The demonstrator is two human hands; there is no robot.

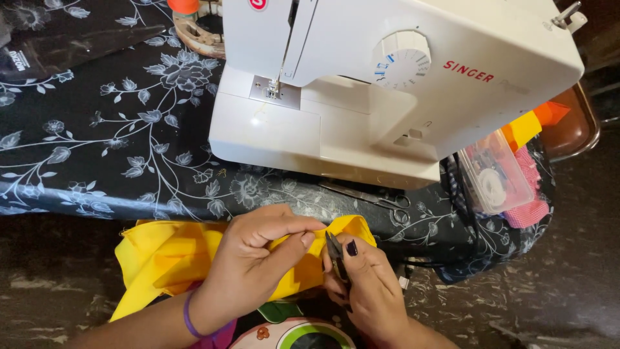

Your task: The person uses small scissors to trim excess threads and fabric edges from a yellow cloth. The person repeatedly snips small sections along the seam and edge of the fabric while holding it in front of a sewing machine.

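Yellow woven cloth (pixel 161 255), smooth and softly creased, is lying bunched on the person's lap just below the counter's edge, and both hands are working at its upper fold. Left hand (pixel 258 258), wearing a purple band at the wrist, is pinching the folded edge between thumb and fingertips, its grip clenched on the cloth and holding it taut. Right hand (pixel 361 284), with dark-polished nails, is grasping a small dark thread snip (pixel 334 249), its blades pointing up and meeting the fold beside the left thumb. Judging from this, a trimming step is in hand: a stray thread or seam end is being clipped; the next move is calling for a short, careful squeeze while the fabric is kept tight, so that only thread is being cut. Beyond the hands, slim steel scissors (pixel 378 197) are lying flat on the counter (pixel 97 129), which is covered by a glossy black cloth printed with pale flowers. Farther back, a white, hard-shelled sewing machine (pixel 387 84) is standing with its needle over bare plate. To its right, a clear plastic box (pixel 494 174) of notions is resting on pink checked fabric (pixel 529 210).
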